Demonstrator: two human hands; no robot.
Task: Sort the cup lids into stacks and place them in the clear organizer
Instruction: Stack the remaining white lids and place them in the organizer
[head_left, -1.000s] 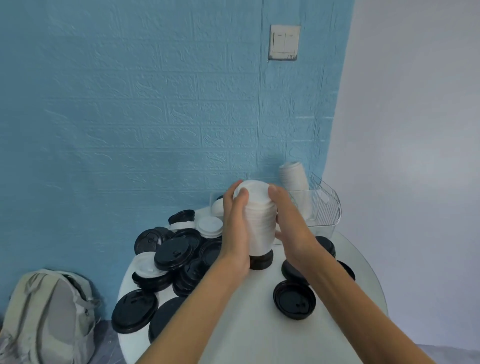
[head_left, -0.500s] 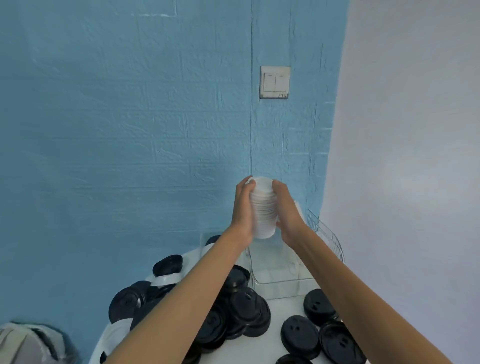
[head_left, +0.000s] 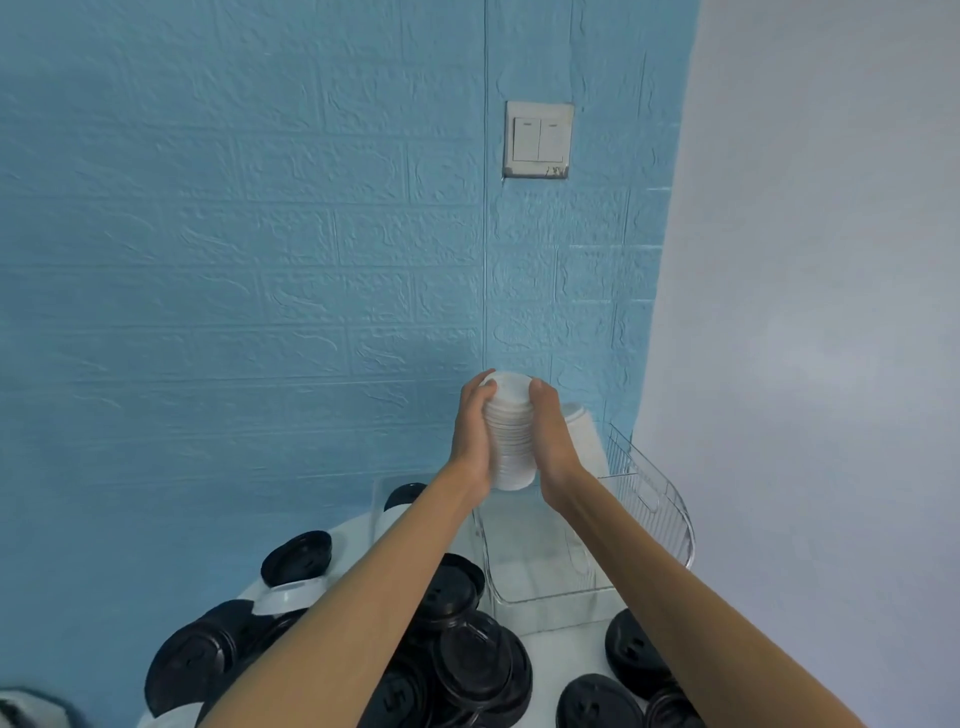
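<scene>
While both hands are clamping a white lid stack from either side, left hand and right hand are holding it in the air above the clear organizer. Organizer is sitting at the back right of the white counter, its near compartment looking bare; another white stack is standing behind the right hand, mostly hidden. Black lids are lying piled on the counter, partly covered by the forearms, several cut off at the bottom edge.
</scene>
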